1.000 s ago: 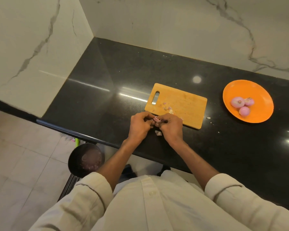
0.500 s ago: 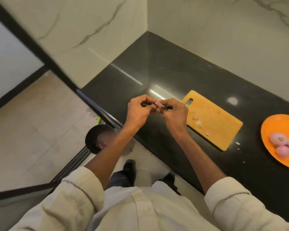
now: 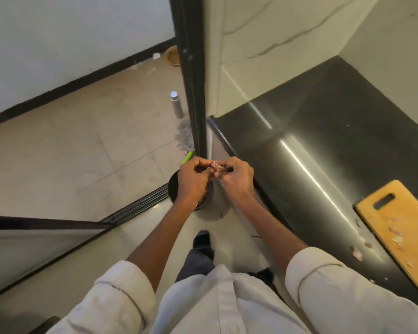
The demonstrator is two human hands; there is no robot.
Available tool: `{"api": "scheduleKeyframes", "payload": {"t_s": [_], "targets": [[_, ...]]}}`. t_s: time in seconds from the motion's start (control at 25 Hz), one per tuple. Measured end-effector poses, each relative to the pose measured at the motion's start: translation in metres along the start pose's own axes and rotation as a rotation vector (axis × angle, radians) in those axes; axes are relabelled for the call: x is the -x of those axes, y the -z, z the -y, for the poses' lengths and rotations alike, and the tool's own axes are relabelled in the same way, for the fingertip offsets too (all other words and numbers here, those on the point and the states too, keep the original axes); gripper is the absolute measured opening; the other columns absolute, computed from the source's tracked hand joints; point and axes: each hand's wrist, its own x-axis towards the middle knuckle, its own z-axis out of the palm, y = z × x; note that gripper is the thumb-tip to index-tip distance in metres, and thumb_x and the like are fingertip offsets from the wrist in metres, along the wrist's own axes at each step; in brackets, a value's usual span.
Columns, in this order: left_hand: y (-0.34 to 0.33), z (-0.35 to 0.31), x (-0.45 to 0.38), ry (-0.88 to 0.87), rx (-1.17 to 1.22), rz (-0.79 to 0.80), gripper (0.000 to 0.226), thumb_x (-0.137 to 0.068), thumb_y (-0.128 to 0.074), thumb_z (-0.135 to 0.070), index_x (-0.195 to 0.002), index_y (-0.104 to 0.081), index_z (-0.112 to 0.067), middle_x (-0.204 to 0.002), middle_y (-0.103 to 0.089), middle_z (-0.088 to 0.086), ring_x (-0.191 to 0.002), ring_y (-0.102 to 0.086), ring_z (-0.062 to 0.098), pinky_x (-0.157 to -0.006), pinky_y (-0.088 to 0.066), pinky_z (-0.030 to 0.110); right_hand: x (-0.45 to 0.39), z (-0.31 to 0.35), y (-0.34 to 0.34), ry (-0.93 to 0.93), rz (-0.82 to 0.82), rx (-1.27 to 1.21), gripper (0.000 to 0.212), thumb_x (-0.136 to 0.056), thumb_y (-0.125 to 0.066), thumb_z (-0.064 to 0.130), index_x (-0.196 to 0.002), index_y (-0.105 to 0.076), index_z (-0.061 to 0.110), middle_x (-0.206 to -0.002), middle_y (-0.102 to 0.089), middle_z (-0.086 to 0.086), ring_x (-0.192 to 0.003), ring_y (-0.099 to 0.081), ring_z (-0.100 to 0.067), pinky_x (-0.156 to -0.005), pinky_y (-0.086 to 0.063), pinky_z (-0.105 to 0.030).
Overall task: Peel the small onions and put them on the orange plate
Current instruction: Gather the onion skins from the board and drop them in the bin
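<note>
At nine o'clock from the onion, our left hand (image 3: pixel 191 177) curls its fingers on the onion (image 3: pixel 214 165); at three o'clock our right hand (image 3: pixel 237 175) pinches it too, both hands together above the bin (image 3: pixel 209 201) on the floor. At four o'clock, the board (image 3: pixel 403 232) lies on the tabletop (image 3: pixel 323 145).

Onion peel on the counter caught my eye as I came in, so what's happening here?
A person stands at the counter end, both hands pinching a small onion: left hand, right hand. They hold it over a dark bin on the floor. Peel scraps lie on the cutting board.
</note>
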Motion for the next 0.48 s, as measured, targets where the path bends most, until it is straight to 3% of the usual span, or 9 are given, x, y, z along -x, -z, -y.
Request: {"api": "scheduleKeyframes", "payload": {"t_s": [0.12, 0.24, 0.48], "targets": [[0.032, 0.042, -0.035, 0.089, -0.004, -0.025, 0.023, -0.092, -0.079, -0.003, -0.097, -0.080, -0.025, -0.092, -0.080, -0.009, -0.091, -0.075, 0.005, -0.088, -0.061, 0.025, -0.023, -0.006, -0.060, -0.072, 0.073, 0.049, 0.024, -0.081, -0.084, -0.003, -0.096, -0.083, 0.016, -0.091, -0.074, 0.008, -0.090, -0.073, -0.015, -0.085, -0.062, -0.034], [0.047, 0.079, -0.063, 0.173, -0.041, -0.007, 0.022, -0.091, -0.079, -0.004, -0.103, -0.082, -0.022, -0.097, -0.081, -0.009, -0.096, -0.075, 0.006, -0.097, -0.061, 0.033, -0.045, -0.029, -0.108, -0.097, 0.120, 0.151, 0.023, -0.083, -0.083, 0.003, -0.099, -0.083, 0.020, -0.097, -0.075, 0.007, -0.094, -0.073, -0.014, -0.089, -0.063, -0.041], [0.053, 0.146, -0.122, 0.264, -0.094, 0.071, 0.026, -0.094, -0.080, -0.015, -0.119, -0.081, -0.020, -0.106, -0.081, -0.006, -0.100, -0.076, 0.009, -0.098, -0.062, 0.041, -0.090, -0.064, -0.163, -0.053, 0.209, 0.341, 0.025, -0.089, -0.081, 0.014, -0.113, -0.081, 0.020, -0.108, -0.076, 0.002, -0.098, -0.069, -0.014, -0.090, -0.060, -0.035]]}}
